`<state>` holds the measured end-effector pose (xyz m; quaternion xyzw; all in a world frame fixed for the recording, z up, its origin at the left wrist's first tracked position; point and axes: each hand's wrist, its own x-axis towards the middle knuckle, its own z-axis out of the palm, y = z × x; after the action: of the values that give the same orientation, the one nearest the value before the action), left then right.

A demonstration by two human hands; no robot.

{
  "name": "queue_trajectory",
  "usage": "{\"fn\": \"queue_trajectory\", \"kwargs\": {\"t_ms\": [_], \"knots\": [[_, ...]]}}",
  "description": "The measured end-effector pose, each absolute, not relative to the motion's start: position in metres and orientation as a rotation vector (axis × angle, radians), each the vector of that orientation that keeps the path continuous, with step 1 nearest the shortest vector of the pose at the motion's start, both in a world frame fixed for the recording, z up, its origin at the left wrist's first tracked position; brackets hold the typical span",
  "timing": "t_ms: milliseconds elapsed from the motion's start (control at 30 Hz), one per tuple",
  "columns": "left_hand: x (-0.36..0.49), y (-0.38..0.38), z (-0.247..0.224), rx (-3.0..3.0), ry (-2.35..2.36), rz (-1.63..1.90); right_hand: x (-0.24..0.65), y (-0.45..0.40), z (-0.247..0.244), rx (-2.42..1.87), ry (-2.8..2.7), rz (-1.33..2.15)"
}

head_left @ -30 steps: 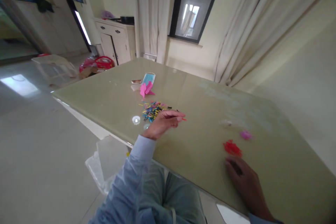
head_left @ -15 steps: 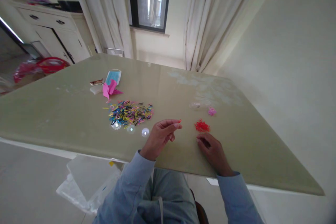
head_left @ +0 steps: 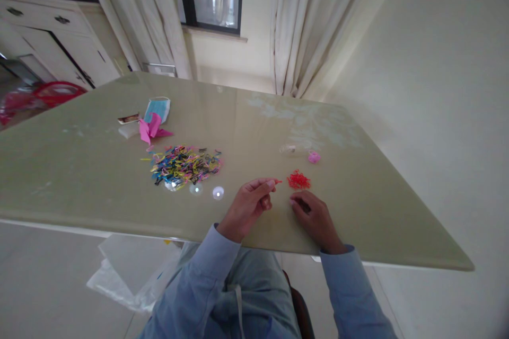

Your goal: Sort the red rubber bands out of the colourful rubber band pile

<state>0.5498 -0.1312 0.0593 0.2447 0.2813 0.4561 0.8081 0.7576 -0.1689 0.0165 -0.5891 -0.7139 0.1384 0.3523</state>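
My left hand (head_left: 252, 204) is raised over the table, pinching a small red rubber band (head_left: 278, 181) between thumb and forefinger. To its right, my right hand (head_left: 314, 214) rests low at the table with its fingers curled and the tips together; whether anything is in them is hidden. Just beyond those fingertips lies a small pile of red rubber bands (head_left: 298, 179). A larger pile of mixed-colour rubber bands (head_left: 183, 165), in blue, yellow, pink and black, is spread out to the left of my left hand.
Behind the red pile are a small pink object (head_left: 314, 157) and a clear plastic piece (head_left: 288, 149). Farther left sit a blue face mask (head_left: 157, 109), folded pink paper (head_left: 151, 128) and a small wrapper (head_left: 129, 118). The table's front edge (head_left: 274, 250) runs under my forearms.
My left hand has moved slightly right, closer to the red pile, with the red rubber band still pinched. My right hand stays beside the pile. The whole view has shifted a little.
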Motion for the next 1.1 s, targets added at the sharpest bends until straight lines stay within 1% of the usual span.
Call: {"fn": "queue_trajectory", "kwargs": {"t_ms": [400,667,800,933,1000,1100], "knots": [[0.560,-0.132,0.051,0.514,0.605,0.953,0.756,-0.171,0.021,-1.545,-1.832,0.421],[0.570,-0.132,0.044,0.670,0.689,0.967,0.757,-0.170,0.020,-1.545,-1.818,0.442],[0.582,-0.119,0.042,0.908,0.841,1.029,0.757,-0.170,0.020,-1.525,-1.811,0.453],[0.599,-0.098,0.039,1.294,1.007,1.136,0.756,-0.170,0.021,-1.535,-1.779,0.483],[0.606,-0.088,0.038,1.553,1.074,1.108,0.756,-0.170,0.022,-1.546,-1.766,0.490],[0.613,-0.077,0.037,1.923,1.122,0.921,0.757,-0.170,0.021,-1.546,-1.770,0.482]]}}
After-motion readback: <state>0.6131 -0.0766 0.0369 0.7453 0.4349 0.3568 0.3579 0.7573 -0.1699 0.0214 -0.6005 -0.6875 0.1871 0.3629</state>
